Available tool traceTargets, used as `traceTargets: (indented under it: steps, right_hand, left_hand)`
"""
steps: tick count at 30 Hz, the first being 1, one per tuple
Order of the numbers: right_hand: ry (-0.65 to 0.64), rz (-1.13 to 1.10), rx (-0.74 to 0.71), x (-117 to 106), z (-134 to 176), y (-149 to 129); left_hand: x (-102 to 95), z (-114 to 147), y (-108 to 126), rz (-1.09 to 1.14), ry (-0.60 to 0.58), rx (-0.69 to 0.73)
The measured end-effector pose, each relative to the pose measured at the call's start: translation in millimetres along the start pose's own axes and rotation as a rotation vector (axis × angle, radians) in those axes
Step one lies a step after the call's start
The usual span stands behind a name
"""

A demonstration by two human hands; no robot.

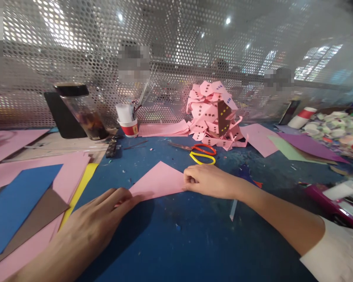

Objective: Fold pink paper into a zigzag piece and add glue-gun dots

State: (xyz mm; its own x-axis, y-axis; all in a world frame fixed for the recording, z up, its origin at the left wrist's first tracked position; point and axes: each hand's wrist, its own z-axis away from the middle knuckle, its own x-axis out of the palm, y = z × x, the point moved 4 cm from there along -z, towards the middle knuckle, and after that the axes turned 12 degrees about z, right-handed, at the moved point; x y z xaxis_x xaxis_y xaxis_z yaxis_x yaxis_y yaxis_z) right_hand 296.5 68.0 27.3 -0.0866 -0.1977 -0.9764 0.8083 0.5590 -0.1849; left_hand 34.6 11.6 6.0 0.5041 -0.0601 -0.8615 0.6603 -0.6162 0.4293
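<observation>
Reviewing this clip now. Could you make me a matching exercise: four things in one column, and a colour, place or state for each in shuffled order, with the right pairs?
Things
1. Peaked pink paper
2. Scissors
3. Blue sheet
4. Upright red-and-white cup

Descriptions
A. Lies partly over a brown sheet
B. Has thin dark items standing in it
C. Has the left hand at one end and the right hand at the other
D. Has one red-orange handle loop and one yellow

Pairs: 1-C, 2-D, 3-A, 4-B
</observation>
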Motion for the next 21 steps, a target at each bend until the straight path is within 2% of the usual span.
traceTargets:
  steps: [3,5,21]
  right_hand:
    - [-0.005,0.011,0.005,0.3,-0.2,1.5]
    - [-0.008,0.009,0.000,0.6,0.2,2.7]
    - [-0.055,-0.007,0.031,-0.4,1.3,6.5]
  left_hand:
    - [3.4,1.4,-2.4,-0.026,-0.107,0.025]
    - [4.6,2.8,-5.3,-0.039,-0.121,0.011]
    - [4.4,4.6,-5.2,-0.072,-0.109,0.064]
